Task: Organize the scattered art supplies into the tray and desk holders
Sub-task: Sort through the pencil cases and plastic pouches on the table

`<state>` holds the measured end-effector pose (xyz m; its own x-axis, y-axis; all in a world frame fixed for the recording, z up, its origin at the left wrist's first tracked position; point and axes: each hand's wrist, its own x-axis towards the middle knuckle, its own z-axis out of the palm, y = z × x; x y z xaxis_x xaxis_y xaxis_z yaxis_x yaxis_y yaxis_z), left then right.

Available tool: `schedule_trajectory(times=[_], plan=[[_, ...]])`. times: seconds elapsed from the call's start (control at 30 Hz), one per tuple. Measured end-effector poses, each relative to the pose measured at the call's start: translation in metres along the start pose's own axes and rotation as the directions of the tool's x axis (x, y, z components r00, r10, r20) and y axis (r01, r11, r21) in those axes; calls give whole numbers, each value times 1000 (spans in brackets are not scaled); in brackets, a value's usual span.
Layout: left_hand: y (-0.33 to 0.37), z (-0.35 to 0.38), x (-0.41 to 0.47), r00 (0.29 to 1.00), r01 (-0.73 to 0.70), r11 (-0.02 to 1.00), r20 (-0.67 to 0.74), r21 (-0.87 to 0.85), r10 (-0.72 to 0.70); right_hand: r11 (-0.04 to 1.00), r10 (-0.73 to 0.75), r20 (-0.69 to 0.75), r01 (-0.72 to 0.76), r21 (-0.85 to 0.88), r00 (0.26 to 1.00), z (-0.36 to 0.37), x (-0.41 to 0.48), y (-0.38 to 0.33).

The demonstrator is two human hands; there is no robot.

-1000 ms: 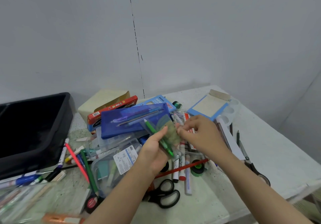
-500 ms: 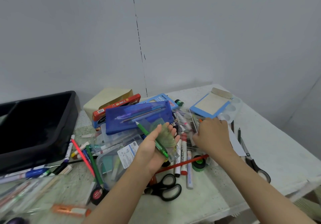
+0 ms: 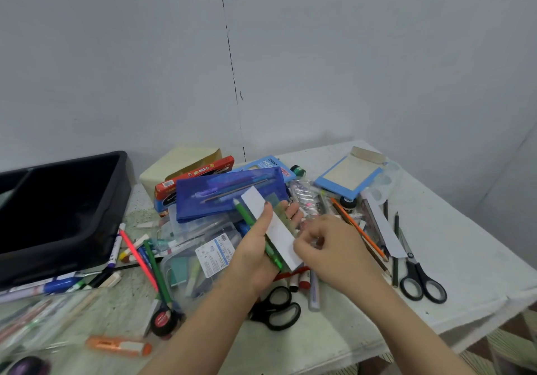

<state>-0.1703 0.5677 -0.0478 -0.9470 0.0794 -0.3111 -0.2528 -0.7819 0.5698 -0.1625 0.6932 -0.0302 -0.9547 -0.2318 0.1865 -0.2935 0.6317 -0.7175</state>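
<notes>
Left hand (image 3: 255, 246) is clamped on a green pen (image 3: 257, 233) plus a white card strip (image 3: 271, 229), held above the supply pile mid-desk. Right hand (image 3: 328, 249) has its fingers curled at the strip's near end; contact blurred, can't tell if it grips. Black tray (image 3: 116, 200) sits at the desk's left edge.

the tray (image 3: 116, 200) looks like glossy black plastic. the blue pouch (image 3: 226, 197) is translucent, shiny plastic. the white card (image 3: 273, 229) looks like matt paper. the scissors (image 3: 421, 281) have smooth black plastic handles and metal blades. the table (image 3: 465, 243) is rough, stained white.
</notes>
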Motion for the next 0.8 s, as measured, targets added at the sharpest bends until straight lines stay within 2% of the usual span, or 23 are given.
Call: schedule_trajectory(times=[0.17,0.3,0.47,0.67,0.8], plan=[[1,-1,-2,999,-1,1000,48,8,1,985,9,-31,-4,175,999,9,-8,2],[2,-1,-7,997,-12,993,82,120,2,925,-8,21,0,380,1000,12,-9,-5],[4,-2,-9,994,-60,970,106,234,36,911,-120,71,82,404,990,10,-4,-6],[6,-3,-8,998,-10,970,63,243,-5,826,-85,141,-9,563,986,14,-1,-6],[15,-1,-8,998,-44,971,62,237,30,679,-11,168,-115,725,986,19,-4,-6]])
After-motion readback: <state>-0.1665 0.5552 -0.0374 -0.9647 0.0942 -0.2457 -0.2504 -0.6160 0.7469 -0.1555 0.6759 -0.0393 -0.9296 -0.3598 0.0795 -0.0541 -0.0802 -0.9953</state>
